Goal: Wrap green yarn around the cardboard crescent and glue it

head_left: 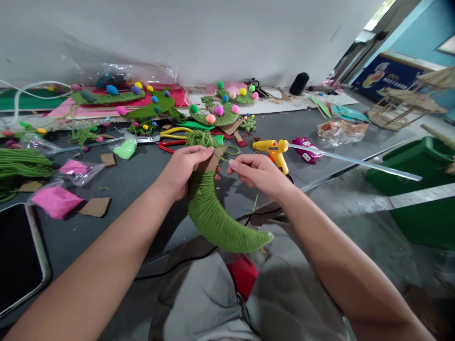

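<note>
A curved, crescent-like piece of cardboard (pixel 213 162) is wound in green yarn (pixel 216 215) over most of its length, with bare brown card at the top. My left hand (pixel 185 170) is closed on that upper end, thumb on the front. My right hand (pixel 254 173) pinches a strand of green yarn just to the right of the bare card. A loose heap of green yarn (pixel 201 138) lies right behind the card. The piece's pointed tip hangs over my lap, toward the right.
A yellow glue gun (pixel 273 150) with a long clear glue stick lies right of my hands. Behind are scissors (pixel 149 139), yellow-handled pliers (pixel 176 131) and yarn-covered shapes with pompoms (pixel 213 116). Pink packets (pixel 57 201) and a phone-like device (pixel 21 255) are left; a green bin (pixel 412 166) stands right.
</note>
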`<state>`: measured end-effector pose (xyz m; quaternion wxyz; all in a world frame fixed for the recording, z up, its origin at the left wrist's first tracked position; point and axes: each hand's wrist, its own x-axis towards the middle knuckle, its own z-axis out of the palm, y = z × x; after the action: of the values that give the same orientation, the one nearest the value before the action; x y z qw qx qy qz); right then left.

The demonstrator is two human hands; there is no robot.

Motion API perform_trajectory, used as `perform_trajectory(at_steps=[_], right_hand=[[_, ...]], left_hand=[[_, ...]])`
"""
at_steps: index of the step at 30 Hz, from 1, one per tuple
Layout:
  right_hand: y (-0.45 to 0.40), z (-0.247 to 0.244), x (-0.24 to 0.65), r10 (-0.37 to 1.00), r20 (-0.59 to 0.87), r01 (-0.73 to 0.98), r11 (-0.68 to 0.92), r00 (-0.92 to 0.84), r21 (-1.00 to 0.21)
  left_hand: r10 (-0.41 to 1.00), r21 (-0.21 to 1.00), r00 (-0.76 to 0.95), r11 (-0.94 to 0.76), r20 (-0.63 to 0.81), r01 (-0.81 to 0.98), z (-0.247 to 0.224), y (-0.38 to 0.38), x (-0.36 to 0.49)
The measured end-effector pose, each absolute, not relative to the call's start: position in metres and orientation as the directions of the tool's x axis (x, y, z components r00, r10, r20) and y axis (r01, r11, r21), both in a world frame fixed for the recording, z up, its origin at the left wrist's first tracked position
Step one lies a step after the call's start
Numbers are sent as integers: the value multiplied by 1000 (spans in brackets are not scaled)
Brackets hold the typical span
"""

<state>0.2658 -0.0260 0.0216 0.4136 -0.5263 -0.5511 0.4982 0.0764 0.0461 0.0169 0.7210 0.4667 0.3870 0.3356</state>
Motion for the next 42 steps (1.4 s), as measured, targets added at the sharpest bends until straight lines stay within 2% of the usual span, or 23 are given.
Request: perform_trajectory(at_steps=[7,11,13,16,19,22,32,37,42], right_hand=[[-23,18,271,940,-224,85,-209,-257,-974],[-23,19,273,915,-270,57,-266,-298,-962],[-22,20,274,915,-272,116,-248,-299,-962],[-18,22,276,928,-266,221,-211,-261,-952],[-15,23,276,956,-211,368,-125,-203,-922],[-13,23,273,972,-167,505,-62,-166,-861],[-13,23,256,995,-94,621,-47,-44,-783],[-24,23,246,991,123,688,58,45,-724],[-32,23,240,973,220,782,188,-67,-595]], left_hand=[[844,945,506,290,-177,-153,17,43,73],[682,957,696,288,-224,25,19,41,69],[586,961,767,233,-260,147,21,41,67],[569,962,785,43,-247,271,23,41,68],[560,939,799,-103,-217,328,20,41,70],[547,926,808,-148,-217,348,15,41,71],[607,934,762,-89,-224,346,3,43,74],[743,927,618,12,-258,374,6,45,76],[806,957,535,129,-253,259,9,44,78]])
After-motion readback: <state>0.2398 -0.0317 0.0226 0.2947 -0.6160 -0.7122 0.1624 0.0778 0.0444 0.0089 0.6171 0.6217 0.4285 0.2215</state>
